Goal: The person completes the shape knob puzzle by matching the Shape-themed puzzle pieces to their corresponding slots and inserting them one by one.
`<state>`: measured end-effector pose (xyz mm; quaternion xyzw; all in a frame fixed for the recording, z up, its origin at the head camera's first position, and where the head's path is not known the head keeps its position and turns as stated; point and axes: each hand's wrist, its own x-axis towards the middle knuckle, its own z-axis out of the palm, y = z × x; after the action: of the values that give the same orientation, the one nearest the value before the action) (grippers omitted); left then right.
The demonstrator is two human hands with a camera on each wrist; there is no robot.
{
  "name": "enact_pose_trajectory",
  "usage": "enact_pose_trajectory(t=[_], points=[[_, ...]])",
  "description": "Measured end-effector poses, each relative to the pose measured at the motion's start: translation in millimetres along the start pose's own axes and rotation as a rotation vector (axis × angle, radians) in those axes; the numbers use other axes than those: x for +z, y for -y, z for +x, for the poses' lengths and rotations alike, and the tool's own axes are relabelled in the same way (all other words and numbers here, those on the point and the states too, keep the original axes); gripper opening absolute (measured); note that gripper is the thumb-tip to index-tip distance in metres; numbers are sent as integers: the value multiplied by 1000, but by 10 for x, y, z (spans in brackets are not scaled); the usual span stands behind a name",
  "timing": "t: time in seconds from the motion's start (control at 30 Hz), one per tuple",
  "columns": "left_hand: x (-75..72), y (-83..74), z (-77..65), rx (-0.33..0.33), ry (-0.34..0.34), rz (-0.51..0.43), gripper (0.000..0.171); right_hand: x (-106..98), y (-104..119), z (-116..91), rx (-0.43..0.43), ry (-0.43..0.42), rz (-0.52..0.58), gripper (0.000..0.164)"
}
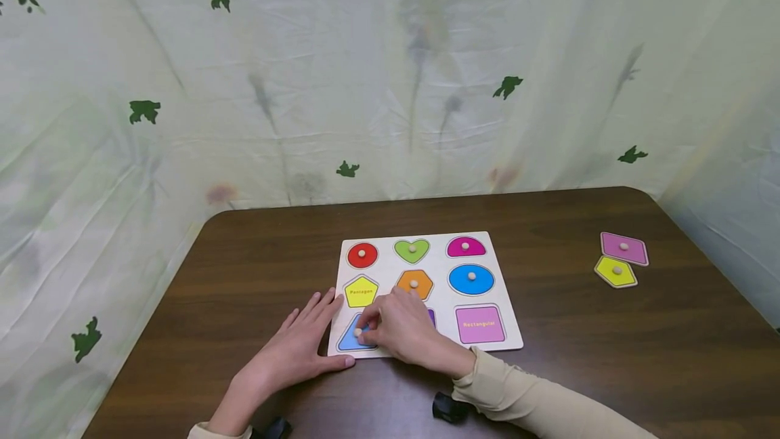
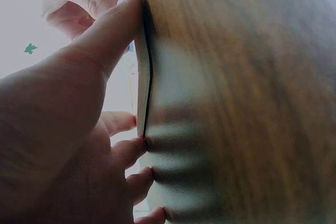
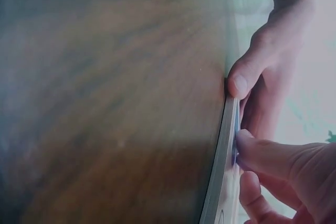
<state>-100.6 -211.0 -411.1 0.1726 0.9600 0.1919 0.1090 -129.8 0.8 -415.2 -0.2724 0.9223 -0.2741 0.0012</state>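
A white shape puzzle board point(image 1: 437, 259) lies flat on the table. My left hand point(image 1: 295, 351) rests at its left side, fingers fairly straight and touching the edge, with the thumb at the near-left corner. With thumb and index finger, my right hand point(image 1: 407, 332) pinches the knob of the blue triangle piece point(image 1: 350, 342), which lies at its spot in the near-left corner. The right hand partly covers the triangle and most of a purple piece point(image 1: 432, 318). Printed spots for the pentagon point(image 1: 361, 298) and the rectangle point(image 1: 479, 334) hold no piece.
Also on the board are a red circle point(image 1: 362, 262), green heart point(image 1: 412, 257), magenta half-circle point(image 1: 466, 253), orange hexagon point(image 1: 420, 292) and blue oval point(image 1: 472, 285). Off to the right on the table point(image 1: 567, 351) lie a yellow pentagon piece point(image 1: 614, 280) and a pink rectangle piece point(image 1: 634, 253), touching.
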Motion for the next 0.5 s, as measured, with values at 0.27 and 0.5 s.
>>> enact_pose_trajectory(t=[0.27, 0.5], points=[[-21, -11, -4, -7, 9, -13, 104, -94, -42, -36, 72, 3, 104, 17], [-16, -13, 22, -23, 20, -4, 105, -318, -154, -175, 109, 10, 228, 22]])
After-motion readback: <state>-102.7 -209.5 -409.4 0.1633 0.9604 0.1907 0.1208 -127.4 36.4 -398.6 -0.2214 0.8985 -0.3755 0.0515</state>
